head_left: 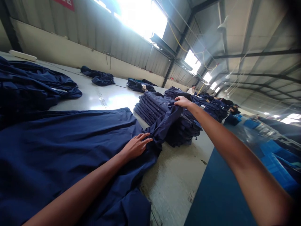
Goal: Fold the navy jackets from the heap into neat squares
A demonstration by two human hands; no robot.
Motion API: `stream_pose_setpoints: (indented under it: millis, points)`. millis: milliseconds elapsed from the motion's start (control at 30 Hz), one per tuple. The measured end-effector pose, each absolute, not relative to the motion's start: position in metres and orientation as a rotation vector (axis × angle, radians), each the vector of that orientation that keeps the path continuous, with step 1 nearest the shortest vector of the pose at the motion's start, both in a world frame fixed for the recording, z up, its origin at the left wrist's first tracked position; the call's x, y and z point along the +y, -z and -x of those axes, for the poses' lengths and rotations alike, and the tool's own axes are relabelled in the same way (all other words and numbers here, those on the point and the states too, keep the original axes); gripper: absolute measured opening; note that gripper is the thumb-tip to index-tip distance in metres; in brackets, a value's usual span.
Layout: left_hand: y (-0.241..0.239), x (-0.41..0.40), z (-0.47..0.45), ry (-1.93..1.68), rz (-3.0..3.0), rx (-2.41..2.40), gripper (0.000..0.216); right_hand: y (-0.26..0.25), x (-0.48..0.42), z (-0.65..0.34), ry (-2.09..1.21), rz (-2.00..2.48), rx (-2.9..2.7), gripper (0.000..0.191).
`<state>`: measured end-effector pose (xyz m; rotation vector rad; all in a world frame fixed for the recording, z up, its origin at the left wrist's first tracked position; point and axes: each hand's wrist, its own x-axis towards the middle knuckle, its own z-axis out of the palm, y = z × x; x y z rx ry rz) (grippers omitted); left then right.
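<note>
A navy blue garment lies spread over the near left of the table, its exact kind not clear to me. My left hand rests on it with the fingers stretched out, near its right end. Farther right, my right hand pinches a raised part of the same garment, like a sleeve, pulled up toward a stack of folded navy garments. The stack stands just behind and below that pinched cloth, which hides part of it.
A crumpled navy heap sits at the left. Smaller dark bundles lie along the table's wall side. More garment piles continue beyond the stack. Blue bins stand on the right, across an aisle. A person is far back.
</note>
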<state>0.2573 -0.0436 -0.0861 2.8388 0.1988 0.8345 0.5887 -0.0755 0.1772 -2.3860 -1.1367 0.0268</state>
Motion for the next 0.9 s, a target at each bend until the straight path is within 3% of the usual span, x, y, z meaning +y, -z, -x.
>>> stream_pose_setpoints:
  millis: [200, 400, 600, 767, 900]
  points:
    - [0.087, -0.043, -0.258, -0.831, -2.85, 0.2, 0.054, -0.191, -0.097, -0.569, -0.303, 2.197, -1.327, 0.019]
    - [0.086, -0.044, -0.256, -0.823, -2.838, 0.241, 0.055, -0.221, -0.127, -0.564, -0.562, 1.612, -1.313, 0.024]
    - [0.091, -0.04, -0.256, -0.801, -2.803, 0.234, 0.054, -0.248, -0.121, -0.62, -0.252, 1.595, -1.189, 0.028]
    - [0.095, -0.036, -0.257, -0.637, -2.839, 0.186, 0.062, -0.233, -0.107, -0.676, 0.151, 1.671, -1.038, 0.034]
    - [0.095, -0.038, -0.258, -0.503, -2.865, 0.213, 0.06, -0.202, -0.092, -0.691, 0.074, 1.928, -0.914, 0.032]
